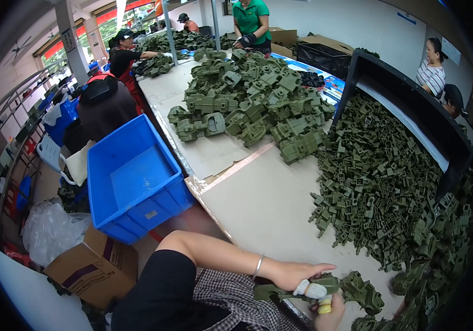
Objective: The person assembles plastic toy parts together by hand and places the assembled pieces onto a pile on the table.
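Green part in hand at near edge of table

Left hand: fingers grasping the green part. Right hand: fingers at its right end; cannot tell whether clenched. Loose green piece just to the right. Beyond: small green parts heaped; farther, larger green parts piled.

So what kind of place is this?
It looks like a factory or workshop, probably one handling plastic parts. There's a big heap of small green pieces, a pile of bigger green pieces, and a worker in a green shirt at the far end.
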{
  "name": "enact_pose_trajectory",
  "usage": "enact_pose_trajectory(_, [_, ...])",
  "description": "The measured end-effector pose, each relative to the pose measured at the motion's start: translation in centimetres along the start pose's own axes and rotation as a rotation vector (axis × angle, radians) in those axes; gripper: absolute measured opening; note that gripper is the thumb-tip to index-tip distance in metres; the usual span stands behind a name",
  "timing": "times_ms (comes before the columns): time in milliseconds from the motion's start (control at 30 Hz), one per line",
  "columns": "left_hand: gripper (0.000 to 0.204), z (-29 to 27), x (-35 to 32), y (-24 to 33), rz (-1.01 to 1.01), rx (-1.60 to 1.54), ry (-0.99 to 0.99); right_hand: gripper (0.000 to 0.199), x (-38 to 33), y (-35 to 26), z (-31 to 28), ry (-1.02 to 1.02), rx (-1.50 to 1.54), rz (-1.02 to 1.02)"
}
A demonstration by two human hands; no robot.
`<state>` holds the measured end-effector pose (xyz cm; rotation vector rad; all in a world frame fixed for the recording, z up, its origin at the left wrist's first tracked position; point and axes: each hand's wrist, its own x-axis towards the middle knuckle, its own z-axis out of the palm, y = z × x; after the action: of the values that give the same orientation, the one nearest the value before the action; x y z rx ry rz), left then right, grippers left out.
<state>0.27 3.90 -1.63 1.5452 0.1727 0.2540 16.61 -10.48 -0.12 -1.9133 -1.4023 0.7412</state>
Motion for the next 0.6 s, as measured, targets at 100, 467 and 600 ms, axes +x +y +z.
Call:
enact_pose_trajectory(100, [0.068, 0.0, 0.2, 1.7, 0.133, 0.255, 0.051, 0.032, 0.3, -2.1, -1.3, -0.062, -0.119, 0.053])
enact_pose_trajectory(467, [0.036, 7.2, -4.9, 0.7, -0.056, -0.280, 0.189, 0.017, -0.2, 2.0, -2.7, 0.160, -0.956, -1.673])
enact_pose_trajectory(600, [0.023, 7.8, -4.1, -4.4, 0.224, -0.197, -0.123, 0.033, -0.4, 0.4, -3.2, -0.064, -0.815, -1.486])
